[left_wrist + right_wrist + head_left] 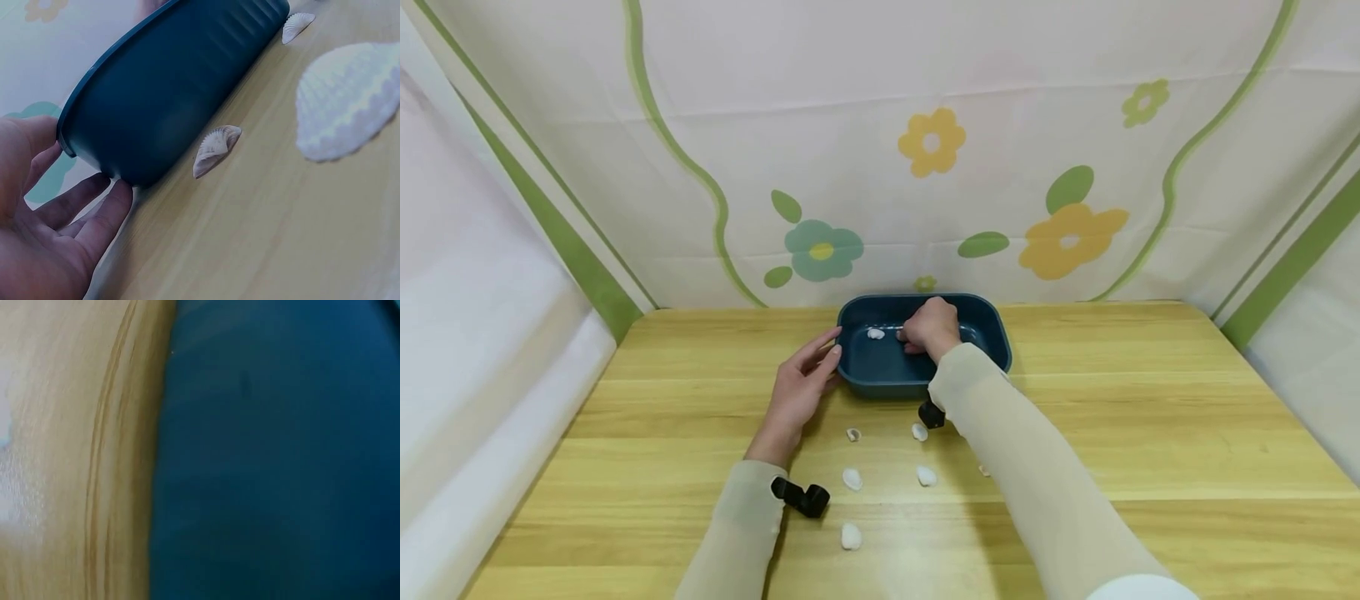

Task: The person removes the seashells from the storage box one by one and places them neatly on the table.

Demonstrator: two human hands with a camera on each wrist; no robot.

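Observation:
A dark blue rectangular basin (880, 387) stands at the back of the wooden table. My left hand (797, 392) touches its left end with extended fingers; in the left wrist view the fingertips (122, 190) meet the outer wall low down. Inside the basin is my right hand (931, 325), with bent fingers close to its floor. Whether those fingers hold anything is hidden. White seashells (876, 333) lie on the basin floor, left of the right hand. The right wrist view shows only the basin's outer wall (269, 456) and some table.
Several seashells lie spread in front of the basin, among them a small brownish shell (853, 434) and a white shell (851, 536) nearest me. One shell (984, 471) is partly behind the right sleeve. A flower-printed cloth (865, 167) hangs right behind the basin.

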